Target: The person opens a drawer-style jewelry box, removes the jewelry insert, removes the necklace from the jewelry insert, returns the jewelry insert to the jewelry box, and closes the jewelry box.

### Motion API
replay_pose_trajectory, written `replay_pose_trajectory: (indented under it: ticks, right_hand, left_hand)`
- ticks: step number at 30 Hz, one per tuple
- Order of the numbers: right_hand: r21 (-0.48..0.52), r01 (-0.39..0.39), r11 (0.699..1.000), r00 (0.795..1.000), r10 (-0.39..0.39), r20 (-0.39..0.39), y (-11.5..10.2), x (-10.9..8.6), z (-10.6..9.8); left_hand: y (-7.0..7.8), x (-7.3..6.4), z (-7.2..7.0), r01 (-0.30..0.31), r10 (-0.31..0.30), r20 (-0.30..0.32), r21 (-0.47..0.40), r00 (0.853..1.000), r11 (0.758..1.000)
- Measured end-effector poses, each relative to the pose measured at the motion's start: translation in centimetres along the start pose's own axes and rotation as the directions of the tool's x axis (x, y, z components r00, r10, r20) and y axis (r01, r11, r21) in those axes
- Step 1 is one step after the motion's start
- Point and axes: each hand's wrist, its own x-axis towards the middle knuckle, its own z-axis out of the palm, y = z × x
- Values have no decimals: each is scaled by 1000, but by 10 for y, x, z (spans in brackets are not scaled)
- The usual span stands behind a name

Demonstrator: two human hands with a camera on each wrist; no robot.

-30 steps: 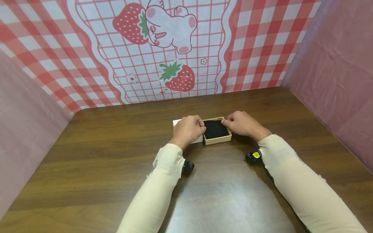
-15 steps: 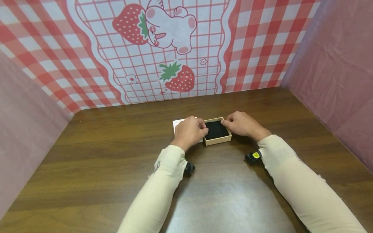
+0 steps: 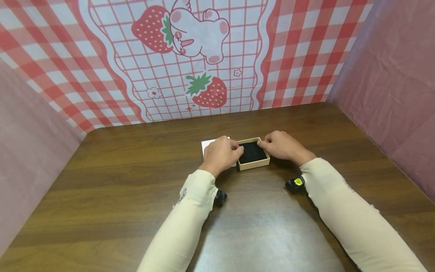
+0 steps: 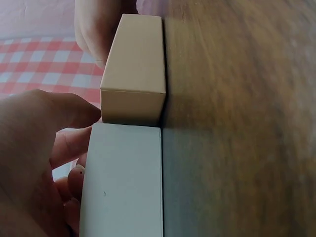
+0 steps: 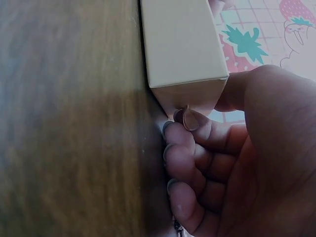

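Note:
A shallow tan box [image 3: 254, 164] with a black pad [image 3: 252, 152] inside sits on the table in the head view. A white box [image 3: 207, 143] adjoins its left side, partly covered by my left hand [image 3: 222, 154]. That hand's fingers are bent over the white box, with the thumb tip at the tan box's left rim; I cannot tell whether it pinches anything. My right hand [image 3: 283, 144] grips the tan box's right end, thumb over the rim and fingers against the outer wall. A small brown loop [image 5: 188, 118] shows at that wall in the right wrist view.
The brown wooden table [image 3: 129, 196] extends around the boxes. Behind it hangs a red-and-white checked cloth [image 3: 299, 49] with strawberries, and pink cloth [image 3: 391, 83] flanks both sides. A black wrist camera [image 3: 293, 184] sits below each forearm.
My left hand has shifted slightly right, its thumb further over the black pad, and more of the white box shows. My right hand has hardly moved.

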Motion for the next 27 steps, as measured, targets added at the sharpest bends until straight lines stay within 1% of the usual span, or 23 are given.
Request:
replay_pose_trajectory:
  ticks: [8,13,17,20,24,27]
  right_hand:
    - [-3,8,1000,1000,-8,-3,-1,1,0]
    - [-6,0,1000,1000,0,-2,0,0,0]
    - [-6,2,1000,1000,-2,-5,0,1,1]
    - [-3,5,1000,1000,-5,-5,0,1,1]
    - [-5,4,1000,1000,-4,-5,0,1,1]
    - [-6,3,1000,1000,-3,-9,0,1,1]
  left_hand:
    - [-3,0,-3,40,-39,23,-56,999,998]
    - [-4,1,-3,52,-50,18,-98,999,994]
    - [-9,2,-6,57,-52,31,-175,998,983]
    - [-14,2,-10,59,-46,64,-231,997,971]
    - [-16,2,-13,58,-31,102,-275,994,960]
    - [-17,2,-14,56,-24,108,-301,994,952]
